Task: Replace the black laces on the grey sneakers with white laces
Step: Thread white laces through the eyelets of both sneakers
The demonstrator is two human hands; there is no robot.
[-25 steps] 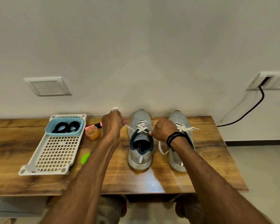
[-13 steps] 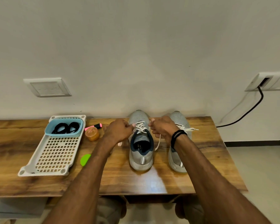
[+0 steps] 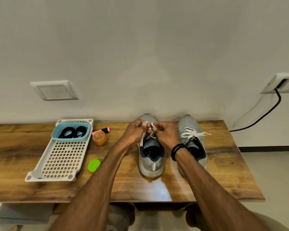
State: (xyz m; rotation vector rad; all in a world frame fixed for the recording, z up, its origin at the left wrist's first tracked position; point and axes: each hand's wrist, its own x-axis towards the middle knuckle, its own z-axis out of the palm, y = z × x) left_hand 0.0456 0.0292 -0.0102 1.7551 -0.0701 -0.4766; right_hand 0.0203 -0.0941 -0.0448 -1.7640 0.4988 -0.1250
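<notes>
Right of the slotted white tray (image 3: 40,172), the left hand (image 3: 134,132) and right hand (image 3: 167,136) each pinch the white lace (image 3: 141,140) above a grey mesh sneaker (image 3: 151,161) with navy lining, whose mate (image 3: 189,125) farther right wears a tied white bow.

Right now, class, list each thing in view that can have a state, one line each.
Left sneaker, threaded with white lace, bow unfinished.
Right sneaker, white bow tied.
Left hand, pinches the white lace.
Right hand, pinches the white lace.
Black laces, coiled in the blue tub.
Wall socket, black cable plugged in.
</notes>
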